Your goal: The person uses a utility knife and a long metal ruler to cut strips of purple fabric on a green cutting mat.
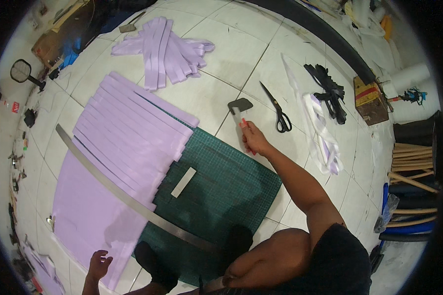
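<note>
Gripping a scraper-like cutter [240,111] by its red handle, the right hand [253,140] reaches past the far edge of the green cutting mat [221,191], blade pointing away. One pair of scissors [278,110] lies just right of the mat's far edge. The left hand [99,263], fingers spread, hovers at the near edge of the lilac sheet [91,211] left of the mat; one long steel ruler [133,201] crosses both diagonally.

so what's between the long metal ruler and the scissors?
Head view: the green cutting mat with a small metal bar lying on it, then the right hand holding a cleaver-like knife, between the ruler and the scissors.
</note>
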`<state>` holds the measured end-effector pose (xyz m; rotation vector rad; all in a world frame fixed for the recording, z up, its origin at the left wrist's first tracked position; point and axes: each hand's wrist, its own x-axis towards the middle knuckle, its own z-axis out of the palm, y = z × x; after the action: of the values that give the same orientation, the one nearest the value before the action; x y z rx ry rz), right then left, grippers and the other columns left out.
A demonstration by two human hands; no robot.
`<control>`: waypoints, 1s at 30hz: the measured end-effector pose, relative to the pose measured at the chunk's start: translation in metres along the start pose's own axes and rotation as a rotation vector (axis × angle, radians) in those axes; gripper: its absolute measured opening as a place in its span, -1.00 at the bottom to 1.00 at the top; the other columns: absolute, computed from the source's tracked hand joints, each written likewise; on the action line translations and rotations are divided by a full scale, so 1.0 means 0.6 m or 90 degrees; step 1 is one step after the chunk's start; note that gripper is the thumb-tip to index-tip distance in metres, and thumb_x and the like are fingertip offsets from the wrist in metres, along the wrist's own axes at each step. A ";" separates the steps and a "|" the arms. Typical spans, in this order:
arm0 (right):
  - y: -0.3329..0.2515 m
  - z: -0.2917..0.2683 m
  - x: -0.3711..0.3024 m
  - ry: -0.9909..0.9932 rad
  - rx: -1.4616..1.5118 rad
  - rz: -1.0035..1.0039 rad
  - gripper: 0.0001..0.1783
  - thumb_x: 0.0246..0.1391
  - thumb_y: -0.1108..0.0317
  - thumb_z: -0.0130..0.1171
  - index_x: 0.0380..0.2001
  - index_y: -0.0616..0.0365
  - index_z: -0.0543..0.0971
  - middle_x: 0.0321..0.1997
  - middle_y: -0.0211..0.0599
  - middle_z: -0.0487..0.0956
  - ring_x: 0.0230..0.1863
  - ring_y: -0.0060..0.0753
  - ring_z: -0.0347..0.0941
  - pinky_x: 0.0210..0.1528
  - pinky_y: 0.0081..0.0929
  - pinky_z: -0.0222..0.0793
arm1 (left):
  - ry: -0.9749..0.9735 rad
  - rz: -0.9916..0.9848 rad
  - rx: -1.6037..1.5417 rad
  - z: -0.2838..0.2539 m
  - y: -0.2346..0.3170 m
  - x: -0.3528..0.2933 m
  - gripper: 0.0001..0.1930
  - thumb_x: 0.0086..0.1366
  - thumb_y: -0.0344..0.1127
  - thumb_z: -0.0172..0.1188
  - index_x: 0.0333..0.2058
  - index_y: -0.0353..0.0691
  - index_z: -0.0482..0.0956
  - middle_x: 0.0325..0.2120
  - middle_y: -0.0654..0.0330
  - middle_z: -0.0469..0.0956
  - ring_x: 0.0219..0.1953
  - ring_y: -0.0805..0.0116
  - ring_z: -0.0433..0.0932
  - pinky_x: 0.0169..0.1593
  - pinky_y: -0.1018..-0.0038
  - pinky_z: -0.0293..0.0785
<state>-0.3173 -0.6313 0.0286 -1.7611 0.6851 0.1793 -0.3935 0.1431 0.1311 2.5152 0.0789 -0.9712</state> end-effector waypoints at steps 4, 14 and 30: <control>0.005 -0.035 0.025 0.234 -0.004 0.059 -0.47 0.39 -0.09 -0.21 0.03 0.19 0.34 -0.55 -0.26 0.43 -0.73 -0.34 0.35 -0.69 -0.36 0.38 | 0.018 -0.023 -0.063 0.011 0.012 -0.001 -0.62 0.19 -0.31 0.37 -0.05 -0.34 0.53 -0.06 -0.03 0.51 -0.15 0.15 0.59 -0.13 0.33 0.58; -0.004 -0.056 0.019 0.186 -0.046 0.062 -0.49 0.36 -0.11 -0.19 0.03 0.10 0.39 -0.54 -0.20 0.49 -0.69 -0.35 0.44 -0.68 -0.29 0.37 | -0.009 -0.088 -0.027 0.021 -0.003 -0.020 -0.60 0.19 -0.26 0.36 -0.06 -0.34 0.53 -0.06 -0.02 0.50 -0.15 0.15 0.59 -0.11 0.33 0.57; 0.059 -0.101 0.051 0.258 -0.176 -0.017 -0.48 0.38 -0.08 -0.15 -0.01 0.20 0.39 -0.58 -0.28 0.43 -0.71 -0.41 0.39 -0.70 -0.41 0.35 | -0.017 -0.080 -0.231 0.063 -0.022 0.022 -0.59 0.23 -0.24 0.35 -0.01 -0.29 0.50 -0.12 0.07 0.56 -0.13 0.26 0.56 -0.08 0.38 0.52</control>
<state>-0.3249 -0.7035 0.0037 -2.0967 0.9618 -0.1128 -0.4097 0.1379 0.0926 2.1832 0.3743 -0.9425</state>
